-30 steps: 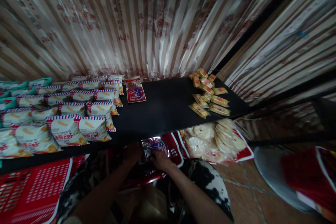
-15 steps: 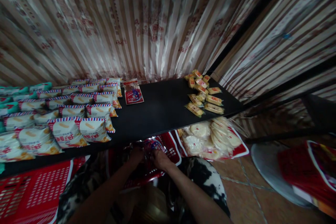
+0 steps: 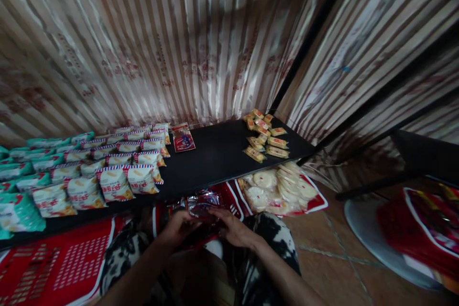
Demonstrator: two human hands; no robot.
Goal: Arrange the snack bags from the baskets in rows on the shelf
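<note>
Between my knees, both hands are low over a red basket at the shelf's front edge. My left hand grips the left side of some shiny dark red packets, fingers curled. My right hand is on their right side, thumb and fingers around the edge. How many packets are between the hands is too dark to tell. A similar red packet lies flat on the black shelf beyond.
Rows of white snack bags and green bags stand left on the shelf. Small yellow wrapped snacks lie right. A basket of round white crackers sits below. Another red basket is lower left, and a red container on a stool right.
My hands have come up out of the basket, with the dark red packets between them. The view has shifted a little, showing more of the green bags at left.
</note>
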